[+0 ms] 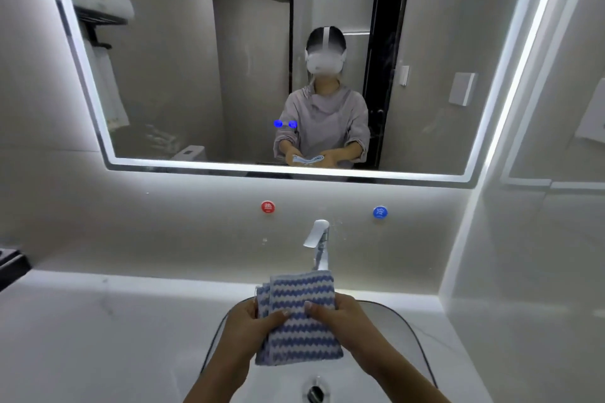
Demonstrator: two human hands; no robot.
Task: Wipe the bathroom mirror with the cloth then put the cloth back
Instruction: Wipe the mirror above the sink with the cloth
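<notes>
Grey bathroom, white desk near, lit mirror far and above. Over the sink, folded striped cloth pinched at its side edges by left grip and right grip, thumbs on top, long axis near-to-far; mirror straight ahead, equally near either.

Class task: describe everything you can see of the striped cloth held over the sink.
The cloth is white with blue zigzag stripes and looks soft and ribbed. It is folded into a thick rectangle, layers showing at its left edge. Held over the sink, before the tap, it is gripped at its sides by the left hand and right hand, thumbs on top.
</notes>
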